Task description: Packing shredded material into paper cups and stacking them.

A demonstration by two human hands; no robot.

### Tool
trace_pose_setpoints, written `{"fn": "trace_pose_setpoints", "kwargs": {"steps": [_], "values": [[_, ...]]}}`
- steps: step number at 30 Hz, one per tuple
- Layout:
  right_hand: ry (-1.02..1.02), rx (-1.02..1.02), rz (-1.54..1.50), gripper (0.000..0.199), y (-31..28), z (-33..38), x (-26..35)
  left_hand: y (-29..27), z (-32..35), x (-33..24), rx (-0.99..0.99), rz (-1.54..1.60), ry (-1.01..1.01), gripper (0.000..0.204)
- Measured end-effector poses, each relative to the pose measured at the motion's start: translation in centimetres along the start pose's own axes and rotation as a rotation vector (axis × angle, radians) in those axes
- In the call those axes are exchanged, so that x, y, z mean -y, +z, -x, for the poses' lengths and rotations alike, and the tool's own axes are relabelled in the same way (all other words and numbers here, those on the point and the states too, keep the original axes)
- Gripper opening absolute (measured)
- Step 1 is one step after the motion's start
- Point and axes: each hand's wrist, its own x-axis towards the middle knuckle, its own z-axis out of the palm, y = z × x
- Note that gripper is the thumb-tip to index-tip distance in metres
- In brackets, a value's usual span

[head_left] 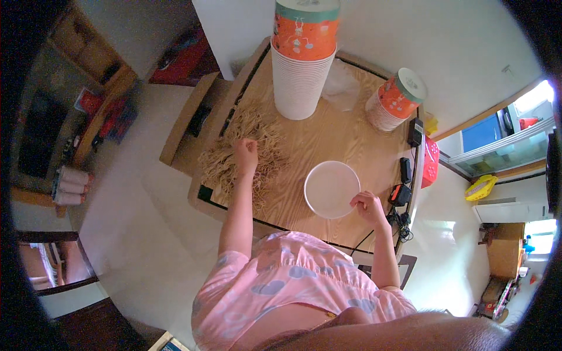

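The tan strand pile (270, 155) lies around the left hand (246, 152), the nearer of the 2, whose fingers are curled closed; whether they grip strands cannot be told. The round white tub (329, 188) stands to the right on the tabletop (345, 143), the right hand (369, 207) pinching its right rim.

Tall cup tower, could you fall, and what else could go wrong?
The tall cup stack might topple if bumped, because it's high and narrow. The loose tan strands lie near the left edge of the table, so some could slip off. The white tub might tip if the right hand at its rim pushes it.
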Motion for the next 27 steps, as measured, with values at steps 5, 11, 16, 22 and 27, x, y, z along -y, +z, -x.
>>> {"fn": "trace_pose_setpoints", "kwargs": {"steps": [5, 11, 16, 22, 27], "values": [[0.139, 0.136, -0.064, 0.016, 0.5, 1.2, 1.1, -3.9, -2.6, -4.2, -0.03, 0.52, 0.041, 0.013], [0.224, 0.054, -0.22, 0.014, -0.2, 1.2, 5.2, -10.7, -1.4, -13.5, -0.103, 0.553, 0.118, 0.012], [0.287, -0.05, -0.998, 0.027, 1.7, -0.1, 10.4, -10.4, 6.8, -18.5, 0.372, 0.602, 0.309, 0.008], [0.544, -0.157, -1.53, 0.02, 4.9, 0.1, 9.5, -6.8, 15.5, -15.8, 0.572, 0.464, 0.378, 0.009], [0.578, -0.303, -1.551, 0.021, 3.5, 0.3, 8.1, -6.5, 17.7, -12.2, 0.547, 0.434, 0.241, 0.008]]}}
